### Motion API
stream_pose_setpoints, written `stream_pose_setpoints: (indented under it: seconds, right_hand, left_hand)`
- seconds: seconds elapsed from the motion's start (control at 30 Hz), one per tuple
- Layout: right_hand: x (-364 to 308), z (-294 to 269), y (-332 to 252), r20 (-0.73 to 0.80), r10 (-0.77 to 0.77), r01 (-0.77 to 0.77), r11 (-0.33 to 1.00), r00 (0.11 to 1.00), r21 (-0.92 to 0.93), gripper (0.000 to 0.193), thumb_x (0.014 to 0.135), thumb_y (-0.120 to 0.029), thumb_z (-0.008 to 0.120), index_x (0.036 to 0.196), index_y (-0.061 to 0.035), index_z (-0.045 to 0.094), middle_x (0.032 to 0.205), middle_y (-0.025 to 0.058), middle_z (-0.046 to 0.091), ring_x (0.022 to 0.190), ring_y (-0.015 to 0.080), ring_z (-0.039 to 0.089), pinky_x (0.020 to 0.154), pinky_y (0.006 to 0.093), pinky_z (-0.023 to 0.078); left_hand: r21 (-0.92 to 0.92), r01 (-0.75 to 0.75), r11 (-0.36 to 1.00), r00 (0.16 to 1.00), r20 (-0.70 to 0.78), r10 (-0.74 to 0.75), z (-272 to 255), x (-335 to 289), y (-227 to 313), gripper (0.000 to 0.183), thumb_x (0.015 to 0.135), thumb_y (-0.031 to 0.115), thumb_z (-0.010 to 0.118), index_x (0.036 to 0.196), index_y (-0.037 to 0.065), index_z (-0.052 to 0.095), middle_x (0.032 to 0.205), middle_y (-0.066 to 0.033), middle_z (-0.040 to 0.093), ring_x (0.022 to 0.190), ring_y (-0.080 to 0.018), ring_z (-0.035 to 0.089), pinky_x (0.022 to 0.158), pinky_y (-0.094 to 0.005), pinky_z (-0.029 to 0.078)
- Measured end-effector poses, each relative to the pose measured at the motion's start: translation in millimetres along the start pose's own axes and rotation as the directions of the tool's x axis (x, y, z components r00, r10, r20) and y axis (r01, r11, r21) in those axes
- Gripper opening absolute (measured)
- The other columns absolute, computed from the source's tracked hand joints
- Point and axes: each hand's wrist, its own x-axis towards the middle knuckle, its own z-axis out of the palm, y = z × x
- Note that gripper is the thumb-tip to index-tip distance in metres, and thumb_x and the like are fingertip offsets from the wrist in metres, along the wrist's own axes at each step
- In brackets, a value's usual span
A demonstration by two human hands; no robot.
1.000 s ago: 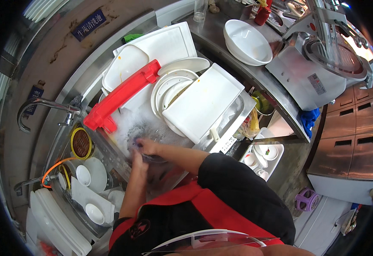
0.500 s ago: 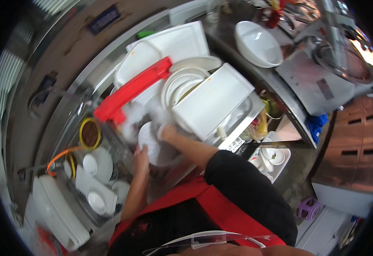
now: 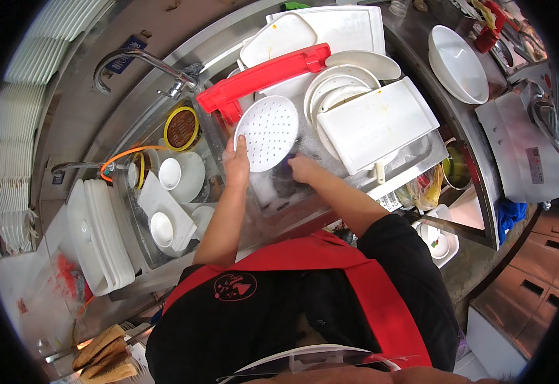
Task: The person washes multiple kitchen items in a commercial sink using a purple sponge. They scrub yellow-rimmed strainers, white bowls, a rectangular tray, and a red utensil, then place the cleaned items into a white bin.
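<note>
over the soapy sink (image 3: 279, 192), left hand (image 3: 236, 163) grips the lower left edge of a round perforated white plate (image 3: 268, 132), held tilted. right hand (image 3: 303, 169) closes on something dark at its lower right rim; red tray (image 3: 263, 78) just beyond.

A person seen from above, wearing a black short-sleeved shirt whose sleeves end well back from the fingers, leaving both forearms bare. Over the shirt is a red apron (image 3: 330, 256), its broad red straps crossing the chest and running back over the shoulders. Well behind the fingers, on the chest, the black cloth carries a small round red emblem (image 3: 235, 287). The left hand (image 3: 236, 165) and the right hand (image 3: 303, 169) wear no gloves, and no watch or rings can be made out. A pale curved rim (image 3: 311, 358) shows nearest the camera, farthest back from the fingers.
</note>
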Motion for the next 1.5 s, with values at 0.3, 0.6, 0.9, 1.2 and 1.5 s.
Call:
stream_pose_setpoints:
  seconds: [0.3, 0.6, 0.9, 1.2, 1.5]
  right_hand:
    - [-8, 1, 40, 0.063, 0.025, -0.003, 0.947, 0.998, -0.322, 0.03, 0.078, -0.01, 0.056, 0.107, -0.0034, 0.062, 0.115, 0.0201, 0.061, 0.111, 0.0327, 0.058, 0.092, 0.0444, 0.047]
    - [-19, -17, 49, -0.049, -0.041, 0.035, 0.992, 0.998, -0.122, 0.034, 0.074, -0.002, 0.052, 0.107, -0.0015, 0.061, 0.112, 0.0226, 0.061, 0.109, 0.0367, 0.057, 0.095, 0.0445, 0.044]
    - [-26, -22, 41, -0.068, 0.005, -0.014, 0.99, 0.998, -0.139, 0.033, 0.079, -0.004, 0.05, 0.11, -0.0044, 0.06, 0.113, 0.0232, 0.058, 0.109, 0.0387, 0.056, 0.094, 0.046, 0.046]
    - [-49, -20, 39, -0.122, 0.036, -0.05, 0.992, 0.992, -0.119, 0.036, 0.077, -0.002, 0.052, 0.111, -0.0098, 0.062, 0.114, 0.0203, 0.058, 0.105, 0.0371, 0.059, 0.09, 0.0464, 0.048]
    - [-74, -22, 36, -0.136, 0.039, -0.042, 0.999, 0.99, -0.025, 0.039, 0.073, -0.003, 0.059, 0.111, -0.0106, 0.06, 0.117, 0.0176, 0.054, 0.107, 0.0361, 0.056, 0.092, 0.0442, 0.047]
  left_hand:
    - [0.598, -0.243, 0.764, 0.728, -0.408, 0.551, -167, -19, 37, 0.026, 0.093, 0.011, 0.054, 0.116, -0.001, 0.057, 0.1, -0.0159, 0.065, 0.088, -0.0237, 0.062, 0.08, -0.034, 0.048]
    - [0.146, 0.036, 0.989, 0.301, -0.945, 0.128, -382, -73, -49, 0.043, 0.089, 0.007, 0.055, 0.131, 0.002, 0.044, 0.117, -0.0202, 0.059, 0.097, -0.0322, 0.063, 0.084, -0.0388, 0.052]
    - [0.781, 0.418, 0.464, 0.682, -0.607, 0.407, -340, -3, -70, 0.049, 0.083, 0.008, 0.059, 0.13, 0.001, 0.049, 0.129, -0.019, 0.053, 0.123, -0.0337, 0.046, 0.108, -0.0396, 0.031]
    - [0.433, 0.097, 0.896, 0.986, 0.081, -0.146, 13, 78, -55, 0.079, 0.075, 0.021, 0.07, 0.14, -0.003, 0.032, 0.138, -0.0224, 0.043, 0.129, -0.0292, 0.04, 0.106, -0.0364, 0.033]
    - [0.657, 0.222, 0.721, 0.944, -0.329, 0.01, 55, 159, -104, 0.078, 0.068, 0.024, 0.07, 0.132, -0.001, 0.033, 0.136, -0.027, 0.035, 0.13, -0.0431, 0.031, 0.107, -0.0453, 0.032]
